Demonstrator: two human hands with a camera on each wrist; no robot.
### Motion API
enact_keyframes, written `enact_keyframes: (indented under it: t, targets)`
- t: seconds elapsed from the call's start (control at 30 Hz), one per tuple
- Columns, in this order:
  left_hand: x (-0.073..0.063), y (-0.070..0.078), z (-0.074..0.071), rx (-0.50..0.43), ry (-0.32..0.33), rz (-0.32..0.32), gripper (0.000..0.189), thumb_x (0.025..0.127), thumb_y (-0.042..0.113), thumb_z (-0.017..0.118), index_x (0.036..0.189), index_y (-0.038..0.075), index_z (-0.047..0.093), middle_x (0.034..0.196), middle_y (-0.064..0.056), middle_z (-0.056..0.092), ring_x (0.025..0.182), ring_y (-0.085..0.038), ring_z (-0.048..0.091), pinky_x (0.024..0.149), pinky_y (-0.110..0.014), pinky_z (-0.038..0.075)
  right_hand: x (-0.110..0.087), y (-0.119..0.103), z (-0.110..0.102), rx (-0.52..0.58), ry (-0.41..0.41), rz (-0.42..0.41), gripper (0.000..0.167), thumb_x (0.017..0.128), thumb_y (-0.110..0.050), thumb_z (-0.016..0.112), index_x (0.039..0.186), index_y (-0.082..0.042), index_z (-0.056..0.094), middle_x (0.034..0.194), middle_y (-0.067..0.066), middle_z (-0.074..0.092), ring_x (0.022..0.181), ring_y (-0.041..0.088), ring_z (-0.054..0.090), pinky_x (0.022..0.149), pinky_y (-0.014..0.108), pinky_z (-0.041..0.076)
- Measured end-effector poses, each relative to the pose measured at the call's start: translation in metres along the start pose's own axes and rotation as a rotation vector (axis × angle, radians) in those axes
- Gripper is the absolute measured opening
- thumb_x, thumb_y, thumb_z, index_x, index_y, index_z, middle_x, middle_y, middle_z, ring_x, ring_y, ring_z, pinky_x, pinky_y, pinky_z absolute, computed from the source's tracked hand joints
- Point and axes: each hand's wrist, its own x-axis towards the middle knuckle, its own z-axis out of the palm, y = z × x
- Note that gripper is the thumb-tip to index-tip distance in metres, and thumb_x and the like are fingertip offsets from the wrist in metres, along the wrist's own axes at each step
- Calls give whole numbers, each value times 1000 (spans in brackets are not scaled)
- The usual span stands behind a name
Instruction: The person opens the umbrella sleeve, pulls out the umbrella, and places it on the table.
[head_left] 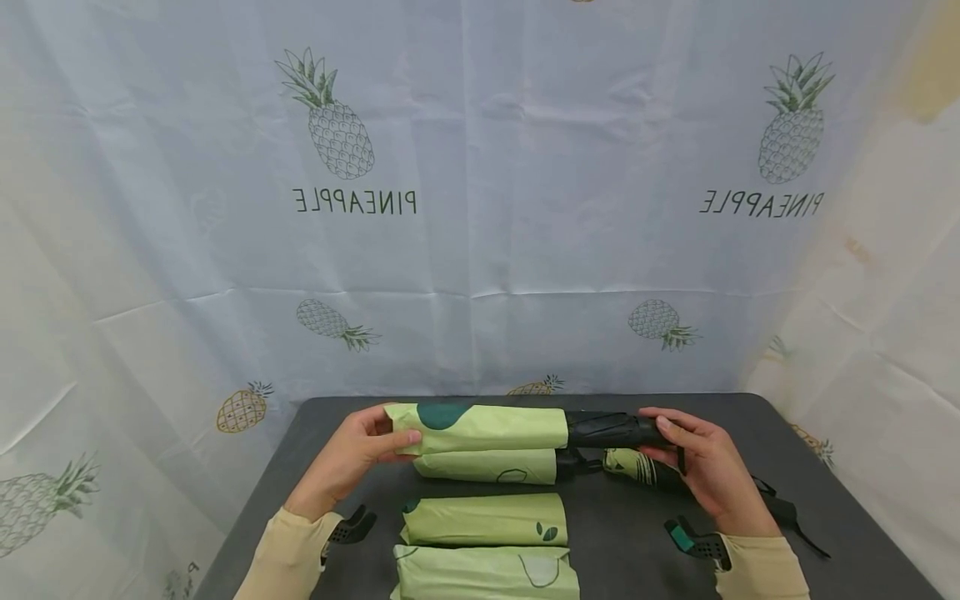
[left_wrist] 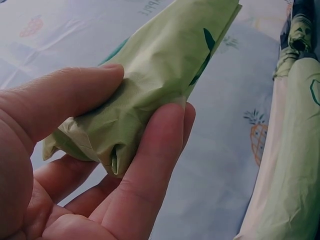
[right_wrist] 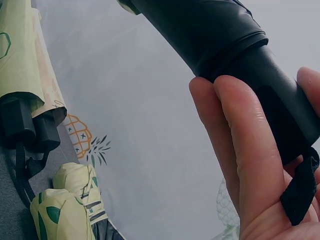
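Observation:
Held up across the table is a folding umbrella, its black body (head_left: 611, 429) partly inside a light green fabric sleeve (head_left: 487, 427) with dark green leaf prints. My left hand (head_left: 352, 454) pinches the sleeve's left end between thumb and fingers; the left wrist view shows the cloth (left_wrist: 155, 65) bunched there. On the other end, my right hand (head_left: 705, 467) grips the black handle (right_wrist: 285, 95), and a wrist strap (right_wrist: 300, 197) hangs over the fingers. Just below the held umbrella lies another sleeved umbrella (head_left: 487, 468) with a black handle.
Two more green sleeves (head_left: 487, 521) lie nearer on the dark grey table (head_left: 622, 533). Unsleeved folded umbrellas (right_wrist: 60, 215) lie to the right, one black handle (head_left: 783, 510) with its strap beyond my right wrist. A pineapple-print curtain (head_left: 525, 250) hangs behind and at both sides.

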Motion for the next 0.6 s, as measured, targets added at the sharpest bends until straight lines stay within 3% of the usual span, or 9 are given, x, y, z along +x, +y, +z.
enact_keyframes:
  t: [0.17,0.6]
  targets:
    - [0,0,0,3,-3,3,41,101,20,79,136,3,64,111,-3,72,107,-22,75,108,-59,60,-1,-1,-2,-11,8,0,33,116,-12,52,143,-11,72,130,-15,70,114,8,75,96,30,67]
    - [0,-1,-1,1,5,16,40,102,19,78,135,2,65,109,-3,72,105,-21,76,105,-54,63,-2,-2,-13,29,-8,-14,34,117,-10,49,138,-15,75,130,-14,72,113,9,76,95,29,67]
